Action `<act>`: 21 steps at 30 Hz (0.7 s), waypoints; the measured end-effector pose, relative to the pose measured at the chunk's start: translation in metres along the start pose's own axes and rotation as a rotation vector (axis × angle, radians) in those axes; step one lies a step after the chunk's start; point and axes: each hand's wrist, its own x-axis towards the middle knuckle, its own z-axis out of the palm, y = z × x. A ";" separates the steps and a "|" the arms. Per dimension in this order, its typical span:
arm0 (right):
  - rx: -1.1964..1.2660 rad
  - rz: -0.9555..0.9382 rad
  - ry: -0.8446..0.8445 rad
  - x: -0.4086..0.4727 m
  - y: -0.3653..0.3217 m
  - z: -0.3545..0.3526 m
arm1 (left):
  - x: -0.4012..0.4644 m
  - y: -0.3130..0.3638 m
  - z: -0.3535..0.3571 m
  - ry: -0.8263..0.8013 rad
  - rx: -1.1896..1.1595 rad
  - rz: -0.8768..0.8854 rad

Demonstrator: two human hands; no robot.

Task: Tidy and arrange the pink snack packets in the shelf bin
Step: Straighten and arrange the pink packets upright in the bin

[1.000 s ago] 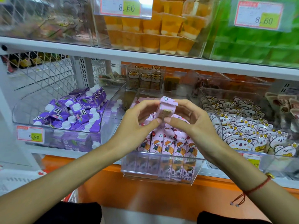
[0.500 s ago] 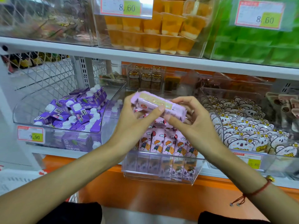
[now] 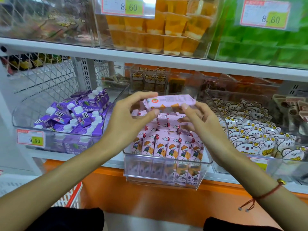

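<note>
Presently, one pink packet (image 3: 168,102) is held lying sideways above the clear bin (image 3: 166,172), at the centre of the frame, just over the rows of packets (image 3: 168,147) that stand upright in it. The left hand (image 3: 131,117) pinches the packet's left end between thumb and fingertips; the right hand (image 3: 200,120) touches its right end with the thumb tip, the other fingers loosely curved beneath, and whether they bear on the packet cannot be told. Holding it by both ends leaves its face open to view and lets it be turned, which I judge to be the purpose: it lies crosswise to the standing rows and would need to be brought upright, picture forward, to match them. The front row stands close-packed with printed faces toward the aisle, evidently for display; the packets behind it, toward the centre, lean unevenly and partly overlap, so the tidying appears unfinished there. The bin projects past the shelf (image 3: 116,55) edge, its front wall retaining the row. To the left of frame a second bin holds purple cartons (image 3: 73,114) lying in a loose heap, with a price tag (image 3: 30,139) on its front; to the right, white bear-printed packs (image 3: 250,127) fill another. Orange cups (image 3: 160,30) sit in a bin at top centre. A red cord bracelet (image 3: 268,192) is on the right wrist.
</note>
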 end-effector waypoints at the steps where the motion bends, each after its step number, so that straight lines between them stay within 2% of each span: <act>1: -0.106 -0.032 0.005 -0.001 0.002 0.000 | 0.003 -0.002 -0.001 0.047 0.008 0.000; 3: -0.362 -0.167 -0.030 -0.007 0.006 0.002 | 0.010 -0.006 -0.004 0.125 0.027 -0.017; 5: -0.636 -0.303 -0.137 -0.011 0.011 0.005 | 0.022 -0.009 -0.003 0.154 0.080 -0.038; 7: -0.832 -0.365 -0.266 -0.014 0.018 0.007 | 0.037 -0.010 0.003 0.147 0.171 -0.020; 9: -0.947 -0.380 -0.327 -0.015 0.021 0.008 | 0.052 -0.011 0.014 0.114 0.262 0.011; 15: -1.014 -0.403 -0.340 -0.015 0.022 0.008 | 0.088 -0.031 0.047 -0.013 0.681 0.072; 21: -0.980 -0.403 -0.356 -0.014 0.024 0.006 | 0.121 -0.041 0.045 -0.396 0.938 0.129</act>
